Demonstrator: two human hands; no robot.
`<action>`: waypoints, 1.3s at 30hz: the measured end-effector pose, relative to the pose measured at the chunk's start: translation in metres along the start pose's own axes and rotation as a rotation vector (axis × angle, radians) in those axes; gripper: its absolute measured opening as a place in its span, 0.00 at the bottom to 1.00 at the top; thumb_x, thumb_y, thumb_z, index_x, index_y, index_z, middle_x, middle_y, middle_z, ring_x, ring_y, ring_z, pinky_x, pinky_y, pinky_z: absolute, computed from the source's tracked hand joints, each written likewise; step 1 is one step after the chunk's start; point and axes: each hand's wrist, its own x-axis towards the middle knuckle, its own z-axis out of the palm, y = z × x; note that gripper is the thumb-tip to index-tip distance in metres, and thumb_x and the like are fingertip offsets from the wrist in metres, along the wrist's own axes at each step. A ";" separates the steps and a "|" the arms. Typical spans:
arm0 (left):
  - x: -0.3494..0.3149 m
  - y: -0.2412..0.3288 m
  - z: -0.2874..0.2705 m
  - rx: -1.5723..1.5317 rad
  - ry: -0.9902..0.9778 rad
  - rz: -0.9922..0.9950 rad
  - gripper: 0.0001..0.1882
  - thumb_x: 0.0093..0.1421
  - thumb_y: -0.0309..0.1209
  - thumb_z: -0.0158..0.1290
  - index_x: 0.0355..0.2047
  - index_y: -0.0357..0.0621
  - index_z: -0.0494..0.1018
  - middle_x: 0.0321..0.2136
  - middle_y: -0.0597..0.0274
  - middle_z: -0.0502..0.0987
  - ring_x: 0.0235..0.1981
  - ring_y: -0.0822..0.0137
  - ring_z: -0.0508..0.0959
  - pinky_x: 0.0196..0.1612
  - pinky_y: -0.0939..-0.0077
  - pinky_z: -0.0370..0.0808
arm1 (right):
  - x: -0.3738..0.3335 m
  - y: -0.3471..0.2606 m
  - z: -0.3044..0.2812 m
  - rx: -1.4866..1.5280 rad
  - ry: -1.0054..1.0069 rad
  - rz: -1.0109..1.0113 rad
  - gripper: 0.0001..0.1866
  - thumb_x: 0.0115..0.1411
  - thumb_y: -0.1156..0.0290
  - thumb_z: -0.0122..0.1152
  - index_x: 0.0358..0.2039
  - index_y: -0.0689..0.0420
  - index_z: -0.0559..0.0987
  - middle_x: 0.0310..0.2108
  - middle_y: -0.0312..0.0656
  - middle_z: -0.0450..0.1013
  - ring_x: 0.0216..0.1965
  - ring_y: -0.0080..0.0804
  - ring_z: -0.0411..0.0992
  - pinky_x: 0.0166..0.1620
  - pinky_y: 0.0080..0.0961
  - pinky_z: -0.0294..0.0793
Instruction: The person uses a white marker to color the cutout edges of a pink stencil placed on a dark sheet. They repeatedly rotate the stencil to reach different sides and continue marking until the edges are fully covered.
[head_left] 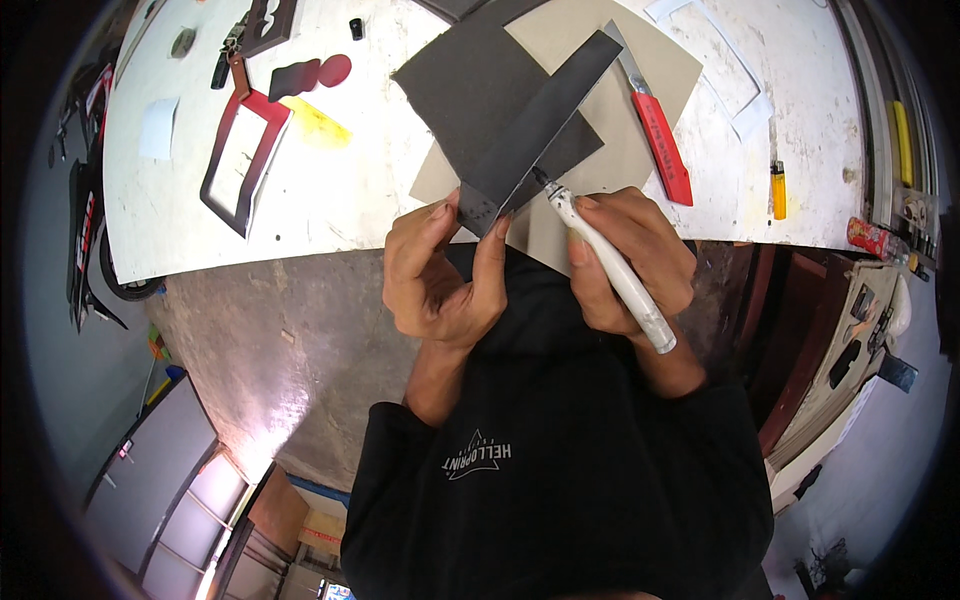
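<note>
Black strip, long axis from seven to one o'clock, is pinched at its near end by the closer left hand, lying toward eleven o'clock of the right hand gripping a white pen.

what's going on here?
A person's left hand pinches a black strip between its fingers. The right hand holds a white pen, dark tip at the strip's edge; whether it touches is unclear. A red cutter lies to the right on the table, partly over a beige sheet.
</note>
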 end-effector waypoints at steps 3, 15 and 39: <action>0.000 0.000 -0.001 0.029 -0.012 -0.001 0.27 0.45 0.12 0.66 0.47 0.28 0.71 0.39 0.42 0.77 0.39 0.59 0.80 0.39 0.76 0.82 | 0.000 0.001 -0.001 -0.034 0.004 0.020 0.15 0.52 0.79 0.66 0.40 0.73 0.79 0.33 0.58 0.77 0.29 0.40 0.79 0.29 0.26 0.78; -0.001 -0.003 0.001 0.008 -0.011 -0.010 0.27 0.46 0.13 0.66 0.47 0.29 0.71 0.39 0.42 0.77 0.39 0.61 0.81 0.39 0.78 0.82 | 0.000 0.001 0.001 0.011 -0.009 0.022 0.13 0.53 0.81 0.64 0.39 0.74 0.78 0.32 0.59 0.76 0.29 0.41 0.78 0.31 0.27 0.77; -0.005 -0.005 -0.001 0.018 -0.003 -0.037 0.27 0.47 0.14 0.66 0.48 0.29 0.71 0.39 0.43 0.77 0.41 0.62 0.81 0.40 0.78 0.83 | -0.011 0.008 0.003 0.024 -0.053 0.017 0.15 0.55 0.76 0.65 0.41 0.72 0.79 0.35 0.56 0.77 0.30 0.39 0.79 0.29 0.26 0.79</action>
